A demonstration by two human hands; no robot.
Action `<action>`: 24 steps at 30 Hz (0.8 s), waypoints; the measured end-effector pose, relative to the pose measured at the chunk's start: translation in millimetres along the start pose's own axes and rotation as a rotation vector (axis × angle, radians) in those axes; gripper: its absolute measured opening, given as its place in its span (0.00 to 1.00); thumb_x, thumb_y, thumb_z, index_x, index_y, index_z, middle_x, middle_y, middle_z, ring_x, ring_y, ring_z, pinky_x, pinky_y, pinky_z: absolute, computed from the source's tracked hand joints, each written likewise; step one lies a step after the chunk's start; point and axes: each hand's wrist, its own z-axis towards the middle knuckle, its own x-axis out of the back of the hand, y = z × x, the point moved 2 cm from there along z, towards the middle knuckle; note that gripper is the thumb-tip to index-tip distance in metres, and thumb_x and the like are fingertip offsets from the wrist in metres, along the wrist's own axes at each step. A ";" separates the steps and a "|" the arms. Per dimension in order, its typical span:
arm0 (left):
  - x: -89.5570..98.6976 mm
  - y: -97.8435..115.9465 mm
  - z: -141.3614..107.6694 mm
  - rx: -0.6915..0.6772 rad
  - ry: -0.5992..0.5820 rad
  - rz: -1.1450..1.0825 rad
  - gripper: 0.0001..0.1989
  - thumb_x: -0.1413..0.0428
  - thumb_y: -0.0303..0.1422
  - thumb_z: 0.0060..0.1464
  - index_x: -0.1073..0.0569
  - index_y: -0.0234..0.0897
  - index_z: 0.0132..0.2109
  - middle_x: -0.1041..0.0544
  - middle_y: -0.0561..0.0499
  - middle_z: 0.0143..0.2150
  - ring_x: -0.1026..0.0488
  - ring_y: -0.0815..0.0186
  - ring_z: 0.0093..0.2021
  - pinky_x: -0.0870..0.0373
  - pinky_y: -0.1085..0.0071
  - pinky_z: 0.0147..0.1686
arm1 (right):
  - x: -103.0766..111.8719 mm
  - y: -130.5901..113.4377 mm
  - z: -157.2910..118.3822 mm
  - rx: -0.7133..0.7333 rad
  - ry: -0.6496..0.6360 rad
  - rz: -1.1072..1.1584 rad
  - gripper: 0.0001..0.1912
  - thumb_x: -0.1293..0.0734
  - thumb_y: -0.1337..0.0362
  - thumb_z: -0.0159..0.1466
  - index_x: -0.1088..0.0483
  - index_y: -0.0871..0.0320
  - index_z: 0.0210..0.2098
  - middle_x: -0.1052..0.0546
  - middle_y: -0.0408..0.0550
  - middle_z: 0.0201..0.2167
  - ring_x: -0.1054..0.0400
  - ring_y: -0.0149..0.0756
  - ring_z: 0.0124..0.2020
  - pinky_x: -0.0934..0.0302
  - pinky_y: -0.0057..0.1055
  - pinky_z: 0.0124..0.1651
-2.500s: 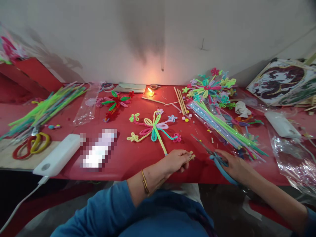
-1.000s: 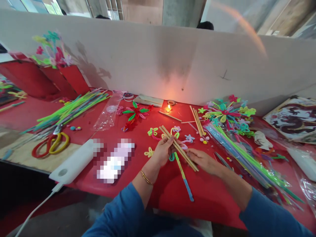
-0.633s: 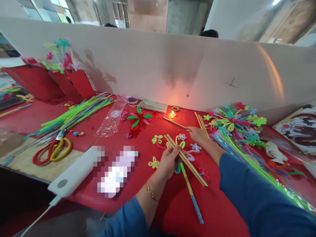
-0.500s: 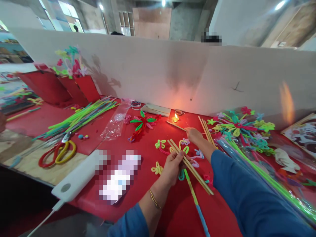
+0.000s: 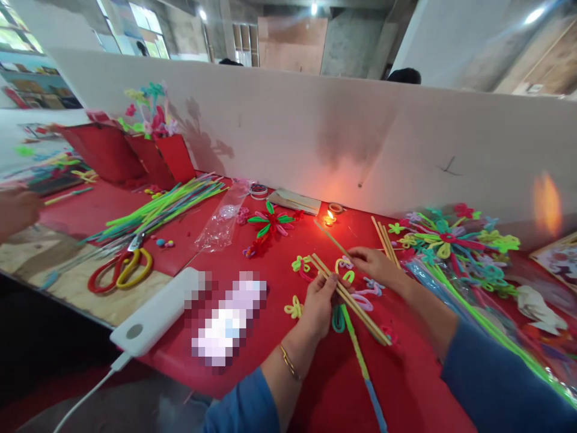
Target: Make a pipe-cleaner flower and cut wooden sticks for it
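My left hand is closed round a pair of pale wooden sticks, held slanting above the red table. In my right hand is the near end of a thin stick, whose far tip lies close to a small burning flame. Looped pipe-cleaner flowers in yellow, pink and teal lie under and around my hands. A green and blue wrapped stem runs toward the front edge.
Scissors, a white power strip and a blurred-out phone lie left. Green pipe cleaners are behind them. A large flower bunch stands right. Another person's hand shows at far left.
My right hand has drawn back toward me and right, showing more of the thin stick. My left hand still grips the pair. The view has shifted slightly left.
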 end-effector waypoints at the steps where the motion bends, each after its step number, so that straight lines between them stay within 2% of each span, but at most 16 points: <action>1: 0.6 0.8 0.5 -0.005 0.008 0.001 0.17 0.39 0.41 0.38 0.34 0.33 0.30 0.26 0.51 0.25 0.26 0.66 0.27 0.32 0.73 0.27 | -0.5 -0.2 -18.9 0.032 -0.020 0.141 0.16 0.43 0.62 0.59 0.30 0.59 0.42 0.24 0.45 0.32 0.31 0.33 0.32 0.37 0.28 0.34; 4: 2.4 1.1 1.4 -0.011 0.033 0.010 0.18 0.39 0.42 0.37 0.32 0.33 0.31 0.26 0.50 0.27 0.27 0.67 0.26 0.32 0.72 0.27 | -7.9 1.1 -70.3 -0.010 -0.010 0.423 0.16 0.40 0.59 0.57 0.29 0.59 0.39 0.23 0.46 0.32 0.31 0.35 0.31 0.38 0.29 0.33; 8: 2.8 -3.3 0.6 -0.019 -0.007 0.038 0.17 0.39 0.41 0.37 0.31 0.33 0.32 0.26 0.51 0.27 0.28 0.68 0.26 0.32 0.72 0.28 | -20.6 -3.8 -107.5 -0.095 0.054 0.452 0.15 0.40 0.60 0.55 0.29 0.59 0.39 0.24 0.47 0.33 0.31 0.35 0.32 0.38 0.29 0.34; 13: 3.1 -9.3 -2.3 -0.017 -0.069 0.108 0.15 0.40 0.40 0.39 0.32 0.33 0.28 0.28 0.52 0.24 0.29 0.69 0.24 0.32 0.73 0.26 | -24.0 -13.3 -114.8 -0.095 0.109 0.423 0.14 0.39 0.60 0.54 0.29 0.58 0.37 0.24 0.47 0.31 0.31 0.35 0.32 0.38 0.31 0.36; 19: 3.6 -8.5 -3.4 0.028 -0.063 0.113 0.12 0.41 0.37 0.41 0.32 0.33 0.29 0.28 0.52 0.23 0.29 0.69 0.23 0.32 0.74 0.25 | -32.1 -10.0 -115.0 -0.169 -0.014 0.655 0.16 0.39 0.58 0.54 0.30 0.59 0.39 0.24 0.46 0.33 0.31 0.34 0.31 0.37 0.29 0.33; 21: 3.1 -6.9 -3.6 0.050 -0.051 0.102 0.11 0.41 0.36 0.41 0.32 0.33 0.30 0.27 0.52 0.23 0.28 0.68 0.24 0.32 0.74 0.25 | -31.2 -2.1 -114.4 -0.223 0.015 0.677 0.16 0.39 0.59 0.54 0.31 0.58 0.39 0.25 0.45 0.30 0.32 0.32 0.28 0.37 0.28 0.31; 24: 2.3 -4.0 -4.2 0.075 -0.048 0.085 0.11 0.42 0.36 0.42 0.33 0.34 0.30 0.26 0.51 0.24 0.27 0.67 0.25 0.32 0.74 0.26 | -20.2 23.9 -116.7 -0.387 0.153 0.685 0.14 0.38 0.62 0.51 0.31 0.59 0.37 0.26 0.44 0.28 0.34 0.29 0.24 0.36 0.27 0.28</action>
